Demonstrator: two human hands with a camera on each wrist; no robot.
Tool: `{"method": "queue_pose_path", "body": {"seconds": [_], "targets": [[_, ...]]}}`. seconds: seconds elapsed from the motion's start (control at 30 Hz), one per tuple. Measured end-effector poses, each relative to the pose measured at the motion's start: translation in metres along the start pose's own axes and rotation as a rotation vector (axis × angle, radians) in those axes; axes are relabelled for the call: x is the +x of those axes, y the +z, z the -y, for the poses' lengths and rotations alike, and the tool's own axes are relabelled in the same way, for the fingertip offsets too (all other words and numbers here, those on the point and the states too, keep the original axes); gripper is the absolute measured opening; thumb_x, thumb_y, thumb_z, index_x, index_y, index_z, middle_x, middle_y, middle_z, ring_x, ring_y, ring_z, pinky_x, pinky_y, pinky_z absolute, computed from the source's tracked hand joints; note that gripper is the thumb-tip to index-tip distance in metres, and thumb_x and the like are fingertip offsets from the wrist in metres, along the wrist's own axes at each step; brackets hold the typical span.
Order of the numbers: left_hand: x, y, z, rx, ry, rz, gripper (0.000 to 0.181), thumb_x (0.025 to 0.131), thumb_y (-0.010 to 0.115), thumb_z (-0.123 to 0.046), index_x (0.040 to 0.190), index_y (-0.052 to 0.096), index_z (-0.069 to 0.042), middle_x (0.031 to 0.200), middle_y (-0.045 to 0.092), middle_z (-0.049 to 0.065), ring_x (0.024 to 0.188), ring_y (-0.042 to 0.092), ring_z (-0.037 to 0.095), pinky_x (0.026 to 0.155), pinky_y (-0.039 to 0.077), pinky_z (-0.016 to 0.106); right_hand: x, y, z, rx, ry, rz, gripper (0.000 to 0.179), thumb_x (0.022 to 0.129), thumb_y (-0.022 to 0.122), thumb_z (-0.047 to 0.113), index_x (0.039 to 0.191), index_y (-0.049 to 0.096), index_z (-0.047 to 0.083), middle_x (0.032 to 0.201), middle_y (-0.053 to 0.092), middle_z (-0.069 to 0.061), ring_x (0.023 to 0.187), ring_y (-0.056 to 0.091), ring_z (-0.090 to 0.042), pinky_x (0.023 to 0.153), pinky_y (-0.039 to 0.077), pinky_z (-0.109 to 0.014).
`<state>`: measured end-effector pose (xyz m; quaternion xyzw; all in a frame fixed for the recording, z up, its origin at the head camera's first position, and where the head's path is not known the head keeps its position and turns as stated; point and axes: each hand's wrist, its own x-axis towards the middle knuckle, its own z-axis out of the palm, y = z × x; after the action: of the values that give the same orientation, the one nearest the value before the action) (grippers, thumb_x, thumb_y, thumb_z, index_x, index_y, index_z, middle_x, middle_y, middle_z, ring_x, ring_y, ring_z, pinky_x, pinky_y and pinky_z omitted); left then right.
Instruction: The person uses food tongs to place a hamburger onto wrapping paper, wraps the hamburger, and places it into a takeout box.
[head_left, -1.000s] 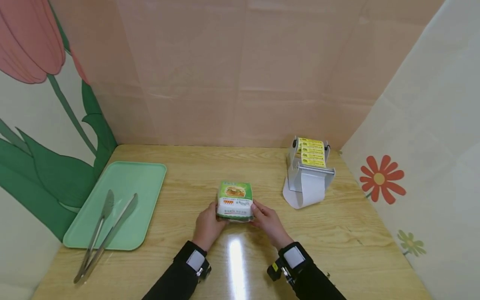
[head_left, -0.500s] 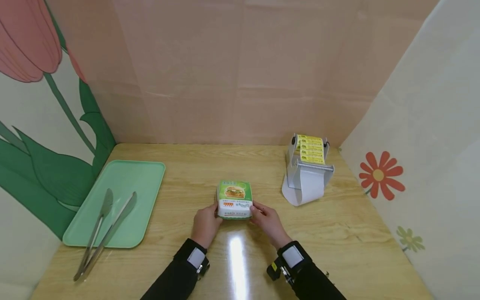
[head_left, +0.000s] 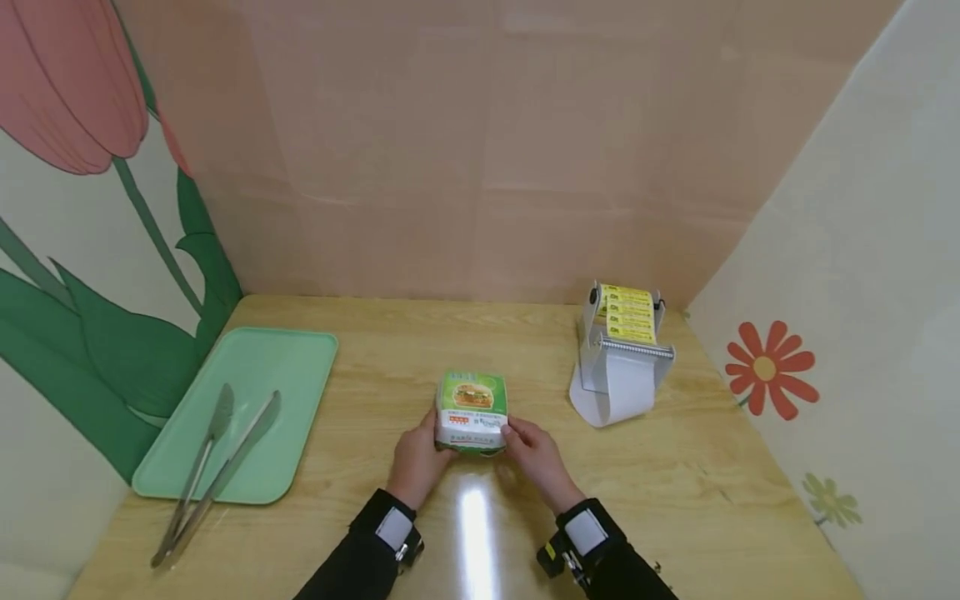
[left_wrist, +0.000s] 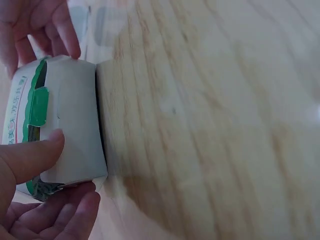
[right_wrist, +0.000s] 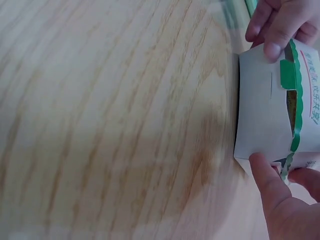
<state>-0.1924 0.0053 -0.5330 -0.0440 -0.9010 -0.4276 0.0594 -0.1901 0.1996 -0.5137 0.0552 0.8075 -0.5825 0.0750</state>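
Note:
A green and white burger box (head_left: 472,410) with a burger picture on its lid sits in front of me on the wooden table. My left hand (head_left: 418,457) grips its left side, thumb on the front wall in the left wrist view. At the other side, my right hand (head_left: 542,460) holds the right front corner between thumb and finger. Close up in the right wrist view, a green tab (right_wrist: 288,75) hangs from the lid's scalloped edge over the front wall. A dark gap shows between lid and wall beside the tab. Some fingers are hidden by the box.
To the left lies a mint green tray (head_left: 296,367) with metal tongs (head_left: 225,467) resting on it, their joined end past its near edge. A label dispenser (head_left: 624,354) with a roll of yellow stickers stands at the back right. Printed sheets cover the walls.
The whole scene sits slightly lower in the head view, as the camera has shifted. Both hands keep their hold on the burger box, which stays in nearly the same place.

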Motion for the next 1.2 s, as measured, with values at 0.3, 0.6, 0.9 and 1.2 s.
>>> {"method": "queue_pose_path", "body": {"seconds": [0.3, 0.6, 0.9, 1.2], "targets": [[0.009, -0.004, 0.012, 0.129, 0.051, 0.013, 0.075, 0.07, 0.087, -0.014, 0.132, 0.052, 0.011, 0.107, 0.067, 0.025, 0.096, 0.066, 0.037, 0.084, 0.052, 0.045, 0.005, 0.003, -0.001, -0.043, -0.124, 0.089, 0.053, 0.089, 0.07, 0.009, 0.137, 0.053, -0.001, 0.137, 0.051, -0.023, 0.12, 0.053, -0.041, 0.095, 0.045, -0.05], [0.017, -0.012, 0.015, -0.001, -0.007, 0.002, 0.065, 0.077, 0.079, -0.006, 0.134, 0.052, 0.009, 0.111, 0.066, 0.021, 0.095, 0.064, 0.03, 0.08, 0.052, 0.04, 0.021, 0.006, -0.003, -0.188, -0.168, 0.038, 0.061, 0.079, 0.074, -0.006, 0.136, 0.053, -0.003, 0.131, 0.055, -0.022, 0.109, 0.061, -0.036, 0.089, 0.051, -0.044], [0.016, -0.022, 0.013, -0.074, -0.008, -0.07, 0.055, 0.085, 0.076, -0.016, 0.131, 0.056, 0.006, 0.083, 0.055, 0.004, 0.073, 0.051, 0.013, 0.061, 0.046, 0.025, 0.02, 0.009, 0.007, -0.218, -0.215, -0.066, 0.052, 0.083, 0.072, -0.006, 0.133, 0.058, -0.001, 0.135, 0.053, -0.018, 0.099, 0.064, -0.03, 0.085, 0.053, -0.04], [0.004, -0.026, 0.005, -0.266, -0.039, -0.101, 0.053, 0.083, 0.078, -0.013, 0.126, 0.059, 0.01, 0.106, 0.055, 0.018, 0.09, 0.065, 0.024, 0.073, 0.054, 0.023, 0.005, 0.009, 0.019, -0.143, -0.188, -0.072, 0.057, 0.085, 0.07, -0.005, 0.138, 0.051, 0.003, 0.129, 0.058, -0.02, 0.093, 0.061, -0.025, 0.082, 0.052, -0.036]]}}
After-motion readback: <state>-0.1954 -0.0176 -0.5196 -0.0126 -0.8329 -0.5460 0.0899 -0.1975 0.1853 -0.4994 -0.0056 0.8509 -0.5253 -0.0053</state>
